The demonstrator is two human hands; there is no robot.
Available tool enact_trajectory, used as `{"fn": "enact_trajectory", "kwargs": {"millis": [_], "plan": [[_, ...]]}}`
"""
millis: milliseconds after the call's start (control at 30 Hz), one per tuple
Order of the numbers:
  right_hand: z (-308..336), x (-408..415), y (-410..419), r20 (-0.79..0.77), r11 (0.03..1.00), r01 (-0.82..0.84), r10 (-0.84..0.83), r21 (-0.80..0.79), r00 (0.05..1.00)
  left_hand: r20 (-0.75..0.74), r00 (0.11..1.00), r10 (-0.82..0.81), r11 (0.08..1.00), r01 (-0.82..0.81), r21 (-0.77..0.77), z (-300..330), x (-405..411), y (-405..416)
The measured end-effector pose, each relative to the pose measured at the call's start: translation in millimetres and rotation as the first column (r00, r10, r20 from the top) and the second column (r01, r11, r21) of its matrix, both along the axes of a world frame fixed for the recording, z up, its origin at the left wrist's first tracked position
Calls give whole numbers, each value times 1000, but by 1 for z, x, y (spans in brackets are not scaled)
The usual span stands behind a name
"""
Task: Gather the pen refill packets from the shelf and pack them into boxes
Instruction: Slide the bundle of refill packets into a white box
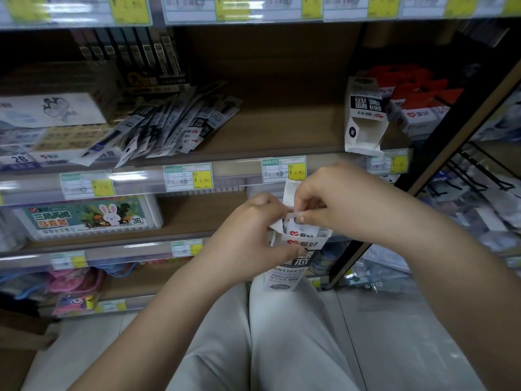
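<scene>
While kneeling before the shelf (253, 148), holding a white box (293, 258) upright above the lap: left hand (253, 235) curling round its side, right hand (332, 198) pinching a top flap. Lying heaped on the shelf well apart, loose refill packets (169, 128); standing further right, another open box (363, 119).

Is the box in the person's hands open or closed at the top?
Open. The box has its top flap raised, and packets stick out while the right hand pinches a flap.
</scene>
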State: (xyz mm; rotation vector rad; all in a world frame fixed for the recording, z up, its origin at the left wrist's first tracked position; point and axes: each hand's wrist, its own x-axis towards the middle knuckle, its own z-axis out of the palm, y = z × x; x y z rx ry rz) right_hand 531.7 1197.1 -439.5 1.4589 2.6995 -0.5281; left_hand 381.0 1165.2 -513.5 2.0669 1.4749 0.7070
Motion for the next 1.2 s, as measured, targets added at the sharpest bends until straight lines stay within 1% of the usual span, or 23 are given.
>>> {"fn": "enact_trajectory", "kwargs": {"millis": [100,267,367,433,567,633,733,800,867,967,1067,1133,1200], "plan": [[-4,3,1,-53,1000,22,-21,8,998,29,999,-14,1000,14,-7,1,-2,1],[-9,4,4,-138,998,65,-61,25,989,-4,1000,-16,1000,16,-15,2,-2,1],[-8,3,4,-181,998,63,-56,32,982,8,999,-31,999,31,-7,1,-2,0],[-7,3,4,-140,998,31,-25,46,990,13,999,-40,999,40,1,1,-1,-1],[-4,6,2,-7,997,-22,22,80,1000,33,999,-9,1000,8,16,-1,-5,-1],[-3,7,0,-14,996,-36,37,78,999,52,999,-11,1000,11,10,-1,-7,-2],[-4,5,-2,-37,996,-58,60,68,997,15,999,-31,999,31,8,0,-5,-1],[-4,3,-5,-17,994,-70,72,81,997,-2,999,-34,999,34,5,0,-5,-1],[-3,1,-7,41,989,-85,80,123,996,-8,999,-43,999,43,13,1,-5,-1],[-4,-4,-9,156,979,-100,73,176,985,-17,998,-54,998,55,14,4,-3,-2],[-3,-10,-12,267,971,-78,15,227,964,-35,998,-56,998,56,13,5,1,-2],[-1,-13,-16,294,963,-66,-15,262,956,-46,997,-56,998,57,20,5,2,-2],[0,-17,-19,312,963,-88,4,256,950,-40,998,-57,998,58,33,4,2,-1]]}}
